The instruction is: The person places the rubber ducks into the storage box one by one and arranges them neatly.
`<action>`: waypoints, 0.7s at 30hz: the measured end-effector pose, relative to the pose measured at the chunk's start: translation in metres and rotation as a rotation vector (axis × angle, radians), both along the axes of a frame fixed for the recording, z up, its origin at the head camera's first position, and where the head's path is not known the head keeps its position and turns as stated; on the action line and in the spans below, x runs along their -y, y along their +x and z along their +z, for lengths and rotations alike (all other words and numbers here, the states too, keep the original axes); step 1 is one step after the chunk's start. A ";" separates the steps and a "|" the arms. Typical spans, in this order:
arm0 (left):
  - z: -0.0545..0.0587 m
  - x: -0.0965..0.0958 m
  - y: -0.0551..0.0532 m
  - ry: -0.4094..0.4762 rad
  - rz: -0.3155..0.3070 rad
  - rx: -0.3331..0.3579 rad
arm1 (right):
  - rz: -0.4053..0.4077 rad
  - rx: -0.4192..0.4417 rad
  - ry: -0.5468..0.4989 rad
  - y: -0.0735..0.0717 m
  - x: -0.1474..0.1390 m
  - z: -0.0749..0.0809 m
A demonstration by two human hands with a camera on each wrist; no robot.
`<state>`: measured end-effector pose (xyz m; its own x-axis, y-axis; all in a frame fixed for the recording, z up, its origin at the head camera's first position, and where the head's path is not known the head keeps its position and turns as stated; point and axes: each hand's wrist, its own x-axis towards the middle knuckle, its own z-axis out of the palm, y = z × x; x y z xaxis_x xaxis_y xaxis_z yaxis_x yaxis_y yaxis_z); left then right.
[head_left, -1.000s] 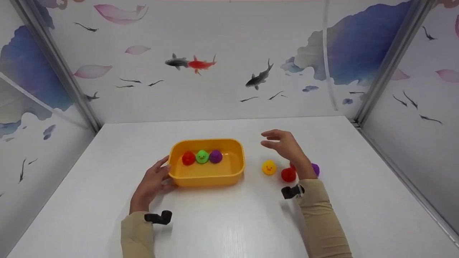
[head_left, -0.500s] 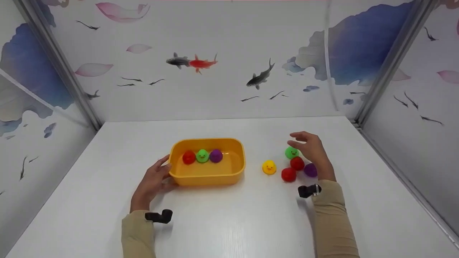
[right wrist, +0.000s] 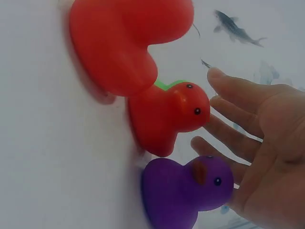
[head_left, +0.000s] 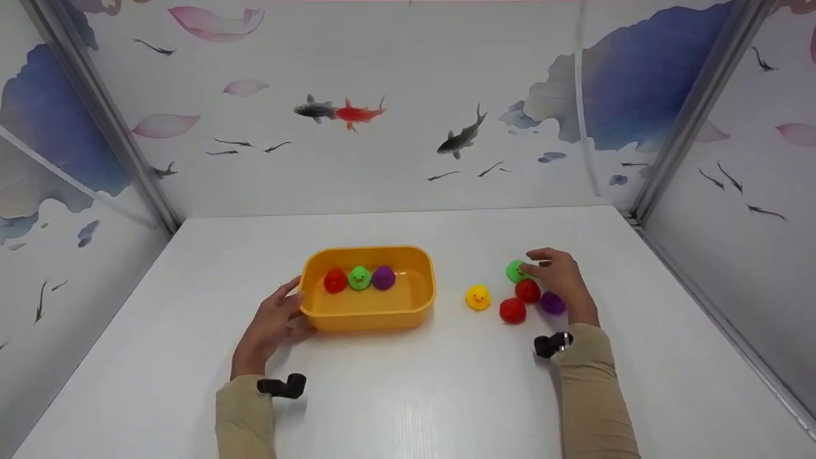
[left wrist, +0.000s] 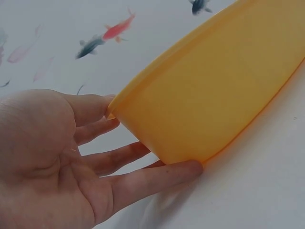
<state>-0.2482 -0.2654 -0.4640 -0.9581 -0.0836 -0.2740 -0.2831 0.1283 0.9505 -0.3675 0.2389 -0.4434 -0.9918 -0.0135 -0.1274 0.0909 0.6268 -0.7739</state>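
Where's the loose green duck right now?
In the head view the green duck sits on the table right of the yellow tub, farthest back in the loose cluster, just behind a red duck, at the right hand's fingertips.

A smooth, slightly glossy orange plastic tub [head_left: 368,312] sits on a white table [head_left: 408,395] whose matt top shows a faint wood grain. The toy ducks look like soft rubber or vinyl with a dull satin sheen: red [right wrist: 167,117], purple [right wrist: 183,191], green [head_left: 515,271] and yellow [head_left: 477,298]. Both sleeves [head_left: 593,395] are matt beige cloth. The walls [head_left: 408,95] appear to be smooth printed paper, framed by brushed metal corner posts [head_left: 95,115].
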 end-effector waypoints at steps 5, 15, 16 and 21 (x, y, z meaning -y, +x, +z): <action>0.000 0.001 0.000 0.006 -0.004 -0.012 | 0.022 -0.002 -0.003 -0.002 -0.001 -0.008; 0.002 0.000 0.002 0.013 0.011 -0.010 | 0.032 0.002 -0.008 -0.004 0.002 -0.010; 0.003 0.000 0.002 0.013 0.012 -0.010 | 0.030 0.004 -0.008 -0.005 0.003 -0.010; 0.003 0.000 0.001 0.013 0.001 -0.018 | -0.004 0.053 -0.009 -0.005 0.008 -0.011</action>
